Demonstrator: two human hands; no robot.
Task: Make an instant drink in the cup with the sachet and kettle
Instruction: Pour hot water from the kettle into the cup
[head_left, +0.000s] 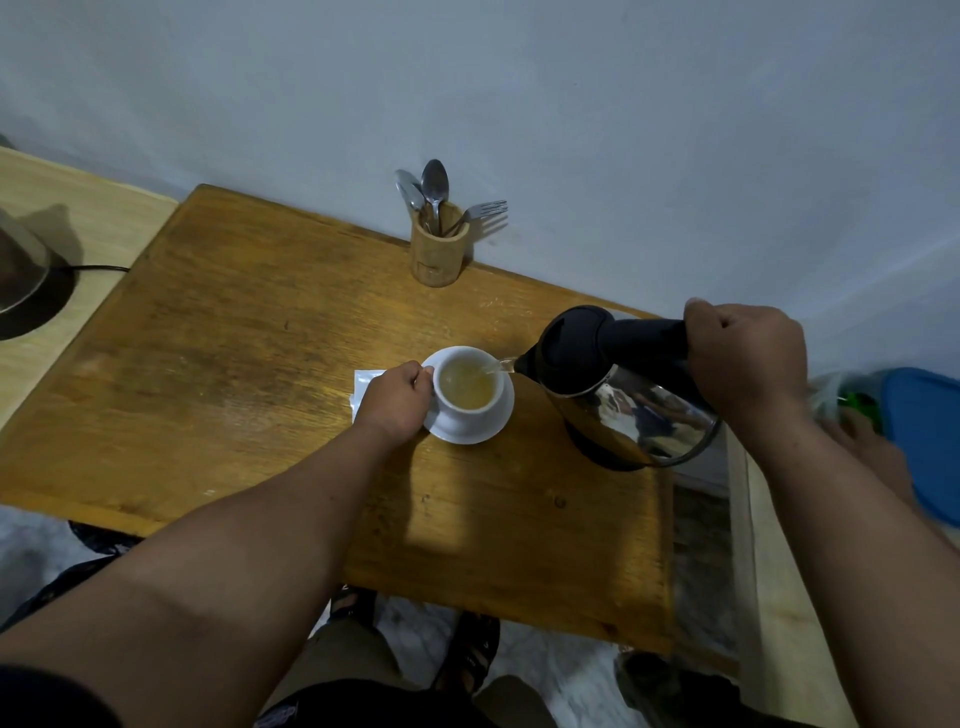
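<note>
From the head camera I look down on a wooden worktop (260, 364) pushed against a pale wall. My right hand (745, 358) is wrapped in a closed fist around the black handle of the kettle (623, 395), which hangs tilted above the worktop with its spout leaning left toward the cup (467, 392). A thin stream of water (496, 366) runs from the spout into the cup at its right rim. The kettle's steel body mirrors the room; its black lid is closed.

The white cup stands on a white saucer (498, 421) near the middle of the worktop and holds a pale yellowish liquid, filled fairly high. My left hand (397, 402) is curled against the cup's left side at the handle, fingers closed on it, and the heel of the hand rests partly over the saucer's left edge.

Just behind and under that hand lies a flat white sachet (366, 379) on the worktop, mostly covered, so I cannot tell whether it is torn.

At the back edge, by the wall, a bamboo holder (437, 249) stands upright with spoons (434, 187) and a fork (480, 210) sticking out. To the far left, on a lighter surface, sits a dark round base (36, 301) with a cord. At the right edge I see a blue lid (924, 441).
</note>
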